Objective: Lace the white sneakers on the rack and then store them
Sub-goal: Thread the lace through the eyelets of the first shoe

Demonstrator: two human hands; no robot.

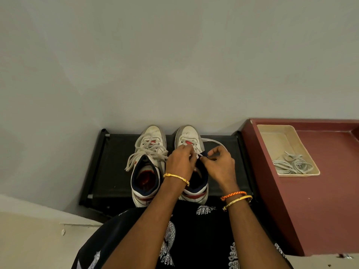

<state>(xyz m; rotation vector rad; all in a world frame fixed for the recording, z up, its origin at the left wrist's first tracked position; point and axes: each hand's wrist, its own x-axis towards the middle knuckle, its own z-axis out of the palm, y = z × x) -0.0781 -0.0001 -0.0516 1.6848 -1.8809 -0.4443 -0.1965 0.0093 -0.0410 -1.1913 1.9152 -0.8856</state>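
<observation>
White sneakers are set side by side on a black rack (114, 152), toes toward the far wall. Left sneaker (147, 164) is laced, lace ends left loose over its left side. Right sneaker (191, 140) is being worked: left hand (179, 162) is curled over the tongue, grip pinched on the lace (213, 142); right hand (219, 164) is pinched on the lace end just beside it. Rest of that lace is looped out to the right over the rack fabric. Most of the right sneaker's eyelets are blocked by both hands. Red and navy trim is seen on both; no brand text can be read.

Maroon cabinet top (320, 200) is butted against the rack's right side. Cream tray (272, 133) is placed on it, spare laces (291, 164) piled at its near end. Gold bangles are worn on both wrists, an orange braided band (233, 195) on the right. Black printed fabric is seen near.
</observation>
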